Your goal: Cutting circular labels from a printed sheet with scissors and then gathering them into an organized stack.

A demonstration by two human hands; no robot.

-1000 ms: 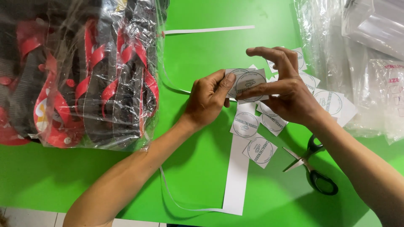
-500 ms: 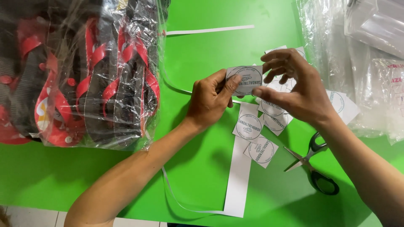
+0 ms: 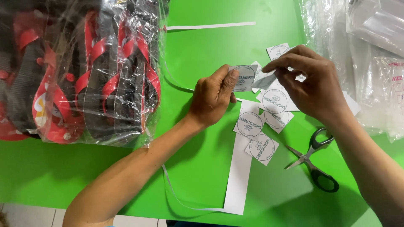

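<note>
My left hand [image 3: 213, 96] pinches a small square paper label with a round printed mark [image 3: 243, 77] by its left edge, above the green table [image 3: 202, 168]. My right hand [image 3: 310, 85] grips a thin backing flap [image 3: 264, 78] coming off that label's right side, between thumb and fingertips. Several more cut square labels [image 3: 261, 147] lie scattered on the table just below and behind both hands.
A clear bag of black and red flip-flops [image 3: 80, 71] fills the left. Black-handled scissors [image 3: 316, 161] lie at the lower right. A long white paper strip [image 3: 238, 176] runs toward the table's front edge. Clear plastic bags [image 3: 362, 46] pile up at the right.
Both hands drifted slightly apart; my right hand has pulled the flap out to the right of the label, which my left hand still holds.
</note>
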